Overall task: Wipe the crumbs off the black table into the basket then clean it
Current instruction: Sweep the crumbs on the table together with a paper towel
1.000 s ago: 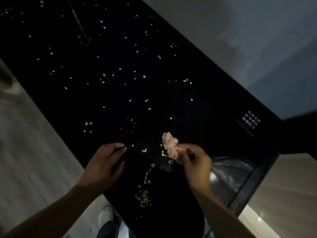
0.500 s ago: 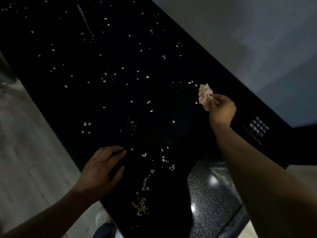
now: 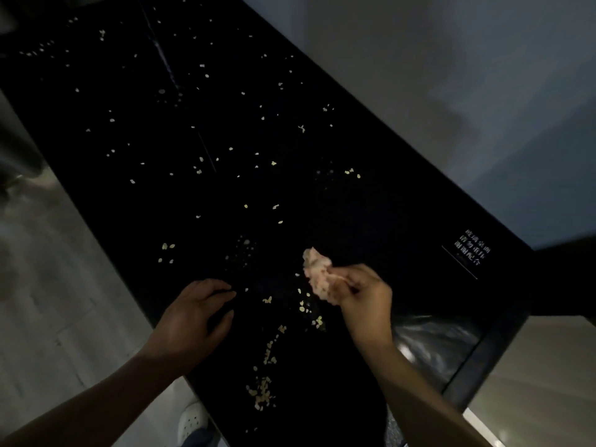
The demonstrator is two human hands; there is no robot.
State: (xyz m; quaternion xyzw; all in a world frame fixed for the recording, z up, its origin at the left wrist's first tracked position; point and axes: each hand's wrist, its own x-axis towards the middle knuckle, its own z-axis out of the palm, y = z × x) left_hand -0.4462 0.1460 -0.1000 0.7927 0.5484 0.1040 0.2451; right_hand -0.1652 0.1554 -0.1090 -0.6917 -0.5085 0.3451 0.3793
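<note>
The right hand (image 3: 361, 295) pinches a crumpled pale cloth (image 3: 317, 272) on the black table (image 3: 371, 204) near scattered crumbs (image 3: 263, 388) (many remain), while the left hand (image 3: 190, 321) rests with fingers spread at the table edge.

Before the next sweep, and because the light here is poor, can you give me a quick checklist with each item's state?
1. Wad gripped in right hand: ok.
2. Wad pressed down on black table: cannot tell.
3. Crumb pile gathered by the near edge: ok.
4. Far crumbs cleared: not ok.
5. Basket held ready under the edge by left hand: cannot tell, too dark.
</note>
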